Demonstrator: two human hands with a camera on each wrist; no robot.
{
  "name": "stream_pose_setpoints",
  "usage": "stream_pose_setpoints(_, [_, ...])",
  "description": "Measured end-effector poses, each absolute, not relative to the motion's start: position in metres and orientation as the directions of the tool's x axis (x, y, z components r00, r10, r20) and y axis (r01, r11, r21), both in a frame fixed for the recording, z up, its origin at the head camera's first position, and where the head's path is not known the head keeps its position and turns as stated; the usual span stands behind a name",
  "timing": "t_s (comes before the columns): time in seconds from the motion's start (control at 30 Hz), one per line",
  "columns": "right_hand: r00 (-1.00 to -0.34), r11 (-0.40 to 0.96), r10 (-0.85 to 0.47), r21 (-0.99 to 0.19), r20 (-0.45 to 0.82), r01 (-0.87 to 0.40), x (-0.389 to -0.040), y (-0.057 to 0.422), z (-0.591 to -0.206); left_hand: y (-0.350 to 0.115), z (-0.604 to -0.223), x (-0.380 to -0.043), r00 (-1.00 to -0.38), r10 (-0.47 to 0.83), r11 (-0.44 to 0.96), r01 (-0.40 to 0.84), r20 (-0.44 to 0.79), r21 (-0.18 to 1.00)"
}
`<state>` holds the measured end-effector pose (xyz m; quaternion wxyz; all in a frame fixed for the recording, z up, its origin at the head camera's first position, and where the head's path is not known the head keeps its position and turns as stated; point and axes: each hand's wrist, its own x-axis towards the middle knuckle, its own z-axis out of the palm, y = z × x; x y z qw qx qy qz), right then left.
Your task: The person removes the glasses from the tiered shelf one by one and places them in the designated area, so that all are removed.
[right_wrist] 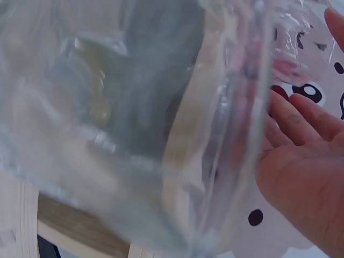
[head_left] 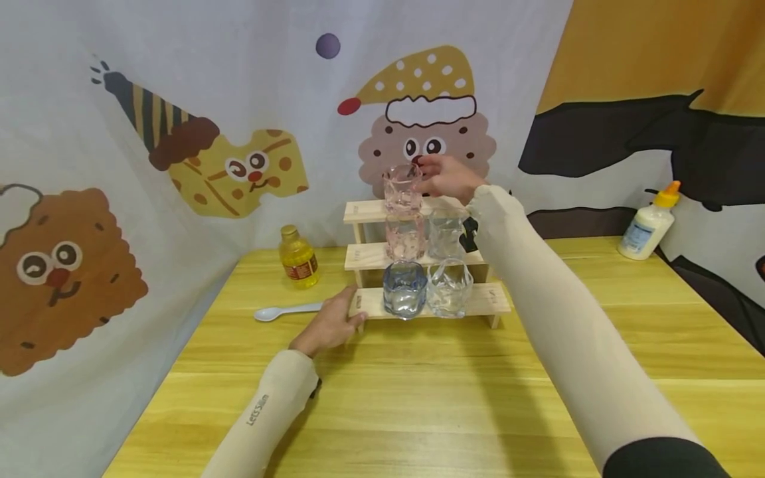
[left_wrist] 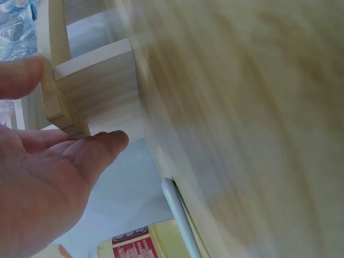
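A three-tier wooden stand (head_left: pixel 372 303) holds several faceted glasses. My left hand (head_left: pixel 327 325) grips the left end of its lowest shelf; in the left wrist view the thumb lies over the board (left_wrist: pixel 67 115) and the fingers reach beneath. On the top tier is a pink glass (head_left: pixel 402 192), with my right hand (head_left: pixel 452 178) at its right side, fingers extended and thumb apart. A second pink glass (head_left: pixel 404 240) and a clear glass (head_left: pixel 445 240) share the middle tier. Below are a blue glass (head_left: pixel 404 292) and another clear glass (head_left: pixel 449 292). A blurred clear glass (right_wrist: pixel 102 134) fills much of the right wrist view.
A yellow bottle (head_left: pixel 300 260) with a red label stands left of the stand. Close by lies a pale spoon (head_left: pixel 281 311), its handle end hidden behind my left hand. A white glue bottle (head_left: pixel 648 226) is at the table's far right. Behind everything hangs a cartoon-printed cloth (head_left: pixel 251 53).
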<state>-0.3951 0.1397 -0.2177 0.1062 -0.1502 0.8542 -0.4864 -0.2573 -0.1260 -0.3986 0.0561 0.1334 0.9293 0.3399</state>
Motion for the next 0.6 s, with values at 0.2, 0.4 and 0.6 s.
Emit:
stream_pose_setpoints(0.2, [-0.934, 0.456, -0.358, -0.877, -0.024, -0.153, -0.395, 0.129, -0.218, -0.126, -0.400, -0.258, -0.960, 0.279, 0.736, 0.204, -0.014, 0.646])
stream_pose_setpoints(0.4, [-0.944, 0.466, -0.329, -0.872, -0.012, -0.151, -0.394, 0.122, -0.220, -0.125, -0.400, -0.257, -0.958, 0.286, 0.735, 0.211, -0.012, 0.644])
stream_pose_setpoints(0.6, [-0.953, 0.452, -0.302, -0.879, 0.013, -0.156, -0.393, 0.121, -0.225, -0.123, -0.400, -0.254, -0.958, 0.287, 0.733, 0.220, 0.000, 0.643])
